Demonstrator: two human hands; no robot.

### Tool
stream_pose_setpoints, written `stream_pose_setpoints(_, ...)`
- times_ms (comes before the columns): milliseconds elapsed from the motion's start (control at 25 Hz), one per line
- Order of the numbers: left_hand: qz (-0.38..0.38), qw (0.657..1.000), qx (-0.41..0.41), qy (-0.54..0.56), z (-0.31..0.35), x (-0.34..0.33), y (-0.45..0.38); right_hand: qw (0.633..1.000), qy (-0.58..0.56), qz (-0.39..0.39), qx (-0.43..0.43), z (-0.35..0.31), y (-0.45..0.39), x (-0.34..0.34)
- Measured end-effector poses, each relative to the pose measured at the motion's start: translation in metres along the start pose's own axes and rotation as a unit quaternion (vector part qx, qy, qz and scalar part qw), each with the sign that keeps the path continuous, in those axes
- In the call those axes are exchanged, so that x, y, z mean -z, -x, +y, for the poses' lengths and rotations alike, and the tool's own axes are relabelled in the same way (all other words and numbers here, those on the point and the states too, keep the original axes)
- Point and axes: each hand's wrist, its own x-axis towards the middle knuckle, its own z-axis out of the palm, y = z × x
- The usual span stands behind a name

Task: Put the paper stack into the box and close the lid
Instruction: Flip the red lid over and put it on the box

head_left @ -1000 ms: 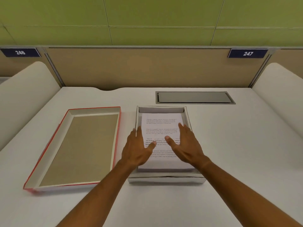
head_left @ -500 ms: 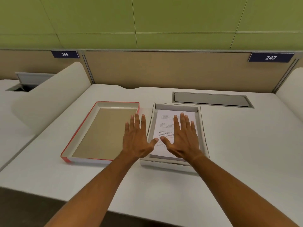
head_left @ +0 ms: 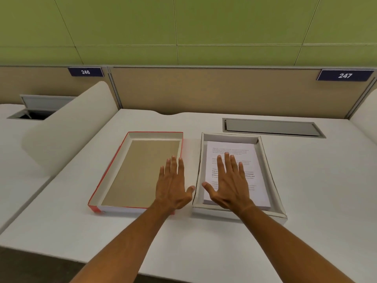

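The printed paper stack (head_left: pixel 253 158) lies inside the white box (head_left: pixel 271 180) on the desk, right of centre. To its left the red-edged lid (head_left: pixel 114 172) lies upside down, its brown inside facing up. My left hand (head_left: pixel 173 184) hovers flat, fingers spread, over the lid's right near corner, holding nothing. My right hand (head_left: pixel 228 180) is spread flat over the near half of the paper stack; I cannot tell whether it touches the sheets.
A grey cable hatch (head_left: pixel 271 127) is set in the white desk (head_left: pixel 326 190) behind the box. White curved dividers (head_left: pixel 67 129) stand at both sides, a brown partition with signs 246 and 247 at the back. The desk's front edge runs near my forearms.
My left hand has moved left, off the box and over the lid. My right hand stays over the paper. The view has pulled back and turned left.
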Motion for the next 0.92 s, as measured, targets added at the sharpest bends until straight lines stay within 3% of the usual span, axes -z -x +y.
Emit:
stream_pose_setpoints(160, -0.038, 0.999, 0.008, 0.035, -0.020, -0.015, -0.017, 0.999, 0.007, -0.003, -0.033, -0.018, -0.012, -0.012)
stream_pose_setpoints(280, -0.020, 0.996, 0.026, 0.077, -0.029, -0.027, -0.034, 0.998, 0.011, 0.000, -0.058, -0.029, -0.016, -0.021)
stream_pose_setpoints(600, -0.041, 0.964, 0.121, 0.231, -0.038, -0.008, -0.060, 0.996, -0.024, 0.000, -0.090, -0.039, -0.022, -0.024)
stream_pose_setpoints(760, 0.020, 0.917, 0.149, 0.368, -0.046, 0.050, -0.069, 0.993, -0.082, 0.015, -0.084, -0.042, -0.037, -0.017)
stream_pose_setpoints(920, 0.074, 0.823, 0.149, 0.544, -0.070, 0.120, -0.079, 0.978, -0.196, 0.037, -0.065, -0.060, -0.054, -0.010)
